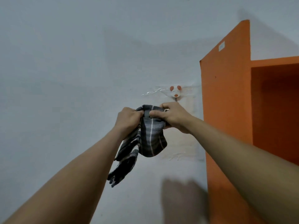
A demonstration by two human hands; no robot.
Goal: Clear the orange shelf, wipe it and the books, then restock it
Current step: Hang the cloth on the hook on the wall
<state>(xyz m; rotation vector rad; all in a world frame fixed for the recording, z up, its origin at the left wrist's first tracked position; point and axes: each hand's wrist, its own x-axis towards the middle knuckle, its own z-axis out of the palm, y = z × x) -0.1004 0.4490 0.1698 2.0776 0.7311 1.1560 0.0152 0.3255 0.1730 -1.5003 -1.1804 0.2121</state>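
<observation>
A grey striped cloth (150,136) hangs in front of the wall, held up by both hands just below a small white wall hook (175,92) with orange ears. My left hand (129,120) grips the cloth's upper left edge. My right hand (174,116) pinches its top right corner, close under the hook. The rest of the cloth dangles down to a fringed end. The orange shelf (224,94) stands on the right; the part of its compartment that shows holds nothing, and no books are in view.
A pale grey wall (72,70) fills the left and centre. Clear tape (155,92) holds the hook's plate against the wall. A small white sticker (221,46) sits high on the shelf's side panel.
</observation>
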